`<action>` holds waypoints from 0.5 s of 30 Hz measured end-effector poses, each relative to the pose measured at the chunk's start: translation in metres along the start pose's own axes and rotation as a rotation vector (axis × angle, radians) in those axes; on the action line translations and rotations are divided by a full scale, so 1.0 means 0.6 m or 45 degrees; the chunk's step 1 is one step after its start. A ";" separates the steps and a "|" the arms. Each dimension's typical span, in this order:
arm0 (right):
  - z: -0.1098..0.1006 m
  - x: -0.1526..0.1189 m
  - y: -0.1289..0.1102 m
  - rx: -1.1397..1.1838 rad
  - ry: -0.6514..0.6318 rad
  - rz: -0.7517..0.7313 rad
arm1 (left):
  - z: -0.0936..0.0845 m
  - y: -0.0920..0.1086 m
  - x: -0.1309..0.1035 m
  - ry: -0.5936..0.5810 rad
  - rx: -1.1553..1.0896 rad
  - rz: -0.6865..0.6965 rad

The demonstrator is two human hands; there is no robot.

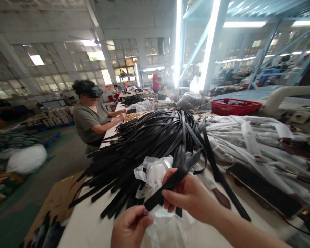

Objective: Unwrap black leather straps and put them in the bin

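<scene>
A black leather strap (179, 173) runs through my right hand (187, 194), whose fingers and thumb are closed round it near its end. At that strap's tip, my left hand (133, 224) is pinched on something small, partly hidden; a bit of clear film seems to show there. White translucent wrapping (155, 172) lies crumpled just behind my hands, and more of it spreads below them. A big heap of black straps (150, 137) fans out over the white table (80, 224) beyond.
White-wrapped straps (237, 137) are piled at the right, with a phone-like black slab (263, 189) in front. Behind them stands a red basket (235, 106). Across the table at left, a co-worker (90, 117) handles small gold-coloured pieces (132, 117). A sewing machine (286, 103) is at far right.
</scene>
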State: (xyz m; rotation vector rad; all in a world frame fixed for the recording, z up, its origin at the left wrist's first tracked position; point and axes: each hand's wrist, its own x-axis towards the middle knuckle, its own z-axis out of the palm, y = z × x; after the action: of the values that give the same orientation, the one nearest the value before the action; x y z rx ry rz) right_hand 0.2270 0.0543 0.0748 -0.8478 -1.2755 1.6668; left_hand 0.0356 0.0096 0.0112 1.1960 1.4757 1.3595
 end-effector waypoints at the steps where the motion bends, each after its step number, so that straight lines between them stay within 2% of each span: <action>1: 0.001 -0.001 0.002 0.002 -0.004 0.005 | -0.001 -0.002 0.000 -0.010 0.003 0.001; 8: -0.003 -0.005 0.009 -0.035 -0.016 0.011 | -0.004 -0.024 -0.002 -0.017 0.020 -0.015; 11: -0.010 -0.006 0.014 -0.030 -0.034 0.044 | -0.002 -0.017 -0.004 0.002 -0.006 -0.052; 15: -0.008 -0.007 0.030 -0.001 -0.085 0.100 | 0.000 0.007 -0.009 -0.061 -0.035 -0.085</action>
State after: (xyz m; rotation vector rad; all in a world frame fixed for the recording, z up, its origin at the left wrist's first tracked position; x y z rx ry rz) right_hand 0.2292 0.0504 0.0562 -0.8592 -1.3028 1.7697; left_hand 0.0373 0.0045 0.0151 1.1442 1.4463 1.2936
